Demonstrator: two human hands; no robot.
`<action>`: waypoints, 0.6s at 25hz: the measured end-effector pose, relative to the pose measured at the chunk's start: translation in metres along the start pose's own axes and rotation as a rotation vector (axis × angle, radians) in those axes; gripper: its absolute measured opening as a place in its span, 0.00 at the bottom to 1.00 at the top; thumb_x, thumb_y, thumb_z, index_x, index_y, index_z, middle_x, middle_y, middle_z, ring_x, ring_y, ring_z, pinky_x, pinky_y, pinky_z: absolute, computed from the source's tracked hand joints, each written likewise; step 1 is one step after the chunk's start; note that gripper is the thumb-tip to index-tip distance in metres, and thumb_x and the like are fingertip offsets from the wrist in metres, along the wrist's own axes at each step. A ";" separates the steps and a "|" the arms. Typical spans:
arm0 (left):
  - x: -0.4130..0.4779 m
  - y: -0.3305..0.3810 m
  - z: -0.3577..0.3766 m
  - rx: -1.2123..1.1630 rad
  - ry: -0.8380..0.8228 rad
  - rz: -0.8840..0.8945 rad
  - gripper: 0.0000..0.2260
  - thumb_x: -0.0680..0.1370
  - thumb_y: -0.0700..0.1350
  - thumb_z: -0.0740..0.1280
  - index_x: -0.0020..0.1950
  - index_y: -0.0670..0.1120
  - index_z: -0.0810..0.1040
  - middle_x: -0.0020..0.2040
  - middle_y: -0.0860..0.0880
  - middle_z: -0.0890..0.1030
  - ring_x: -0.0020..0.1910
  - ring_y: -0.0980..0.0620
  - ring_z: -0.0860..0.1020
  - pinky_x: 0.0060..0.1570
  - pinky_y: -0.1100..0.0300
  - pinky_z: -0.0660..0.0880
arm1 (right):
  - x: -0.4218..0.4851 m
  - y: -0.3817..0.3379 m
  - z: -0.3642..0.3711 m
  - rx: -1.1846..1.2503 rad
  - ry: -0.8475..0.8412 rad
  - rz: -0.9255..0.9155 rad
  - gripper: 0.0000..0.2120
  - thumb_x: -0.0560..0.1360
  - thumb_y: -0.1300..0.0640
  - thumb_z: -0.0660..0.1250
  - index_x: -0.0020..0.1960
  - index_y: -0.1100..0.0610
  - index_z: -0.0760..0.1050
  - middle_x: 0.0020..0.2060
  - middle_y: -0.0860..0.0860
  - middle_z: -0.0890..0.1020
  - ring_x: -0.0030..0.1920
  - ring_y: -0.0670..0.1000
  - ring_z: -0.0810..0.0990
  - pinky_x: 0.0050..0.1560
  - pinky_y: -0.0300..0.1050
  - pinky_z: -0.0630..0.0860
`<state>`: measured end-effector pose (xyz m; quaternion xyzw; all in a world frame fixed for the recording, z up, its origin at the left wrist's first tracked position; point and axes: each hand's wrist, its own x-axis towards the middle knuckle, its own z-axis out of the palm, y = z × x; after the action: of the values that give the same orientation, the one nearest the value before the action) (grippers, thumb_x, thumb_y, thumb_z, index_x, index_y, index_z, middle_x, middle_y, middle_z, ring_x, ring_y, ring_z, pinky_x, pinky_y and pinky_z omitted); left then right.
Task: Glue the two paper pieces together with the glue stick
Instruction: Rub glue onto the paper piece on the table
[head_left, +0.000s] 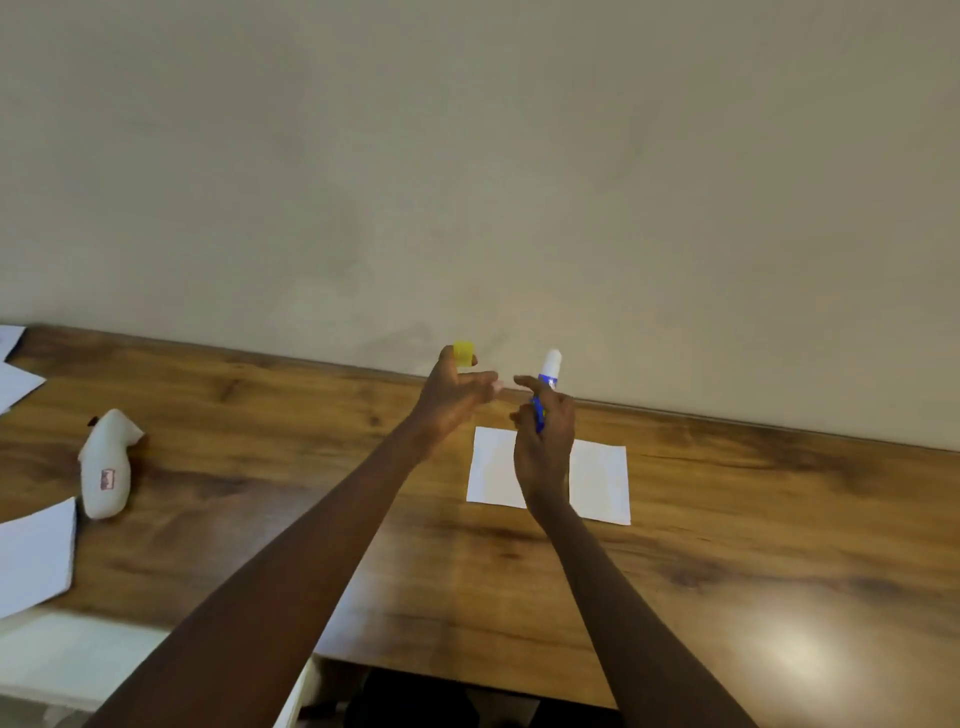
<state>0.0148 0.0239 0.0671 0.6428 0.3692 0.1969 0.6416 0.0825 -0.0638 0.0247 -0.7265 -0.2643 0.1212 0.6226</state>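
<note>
Uncapping looks done: left hand (457, 402) is pinching the yellow cap (464, 352), right hand (543, 449) is gripping the glue stick (549, 370), both mid-frame above the white paper (600, 480). Next, I'd guess, it's needing a swipe onto that sheet.

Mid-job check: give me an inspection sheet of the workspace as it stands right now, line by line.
Surface: wooden table, wood grain showing, light glare at the near right.
Job's things: glue stick uncapped, white tip pointing up; yellow cap off the stick; white paper lying flat on the table, partly hidden behind the right hand.
Clutter: white bottle lying on its side at the left; more white sheets at the left edge.
Grippers: left hand pinches the yellow cap; right hand grips the glue stick; both are up off the table.
Cables: nothing seen.
Surroundings: plain beige wall behind the table.
</note>
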 end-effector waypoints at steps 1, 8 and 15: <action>0.000 -0.016 -0.004 0.078 0.018 -0.017 0.18 0.72 0.39 0.68 0.57 0.45 0.64 0.61 0.38 0.76 0.57 0.46 0.76 0.51 0.56 0.73 | -0.002 0.022 0.004 -0.096 0.027 0.048 0.13 0.75 0.66 0.57 0.59 0.61 0.72 0.48 0.58 0.71 0.45 0.54 0.73 0.45 0.44 0.72; 0.013 -0.076 -0.010 0.359 0.090 -0.047 0.21 0.71 0.34 0.67 0.60 0.40 0.61 0.63 0.42 0.75 0.63 0.46 0.74 0.48 0.60 0.70 | -0.001 0.092 -0.030 -0.416 -0.116 0.051 0.13 0.72 0.62 0.66 0.55 0.63 0.73 0.56 0.64 0.74 0.52 0.59 0.74 0.49 0.47 0.72; 0.028 -0.089 0.004 0.436 0.155 -0.008 0.26 0.70 0.36 0.70 0.63 0.39 0.61 0.64 0.41 0.75 0.62 0.43 0.74 0.51 0.59 0.71 | -0.001 0.078 -0.006 -0.443 -0.248 0.000 0.22 0.67 0.57 0.72 0.58 0.61 0.71 0.61 0.62 0.70 0.56 0.58 0.73 0.51 0.45 0.71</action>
<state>0.0159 0.0327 -0.0262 0.7477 0.4537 0.1590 0.4580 0.1025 -0.0758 -0.0500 -0.8247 -0.3587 0.1487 0.4112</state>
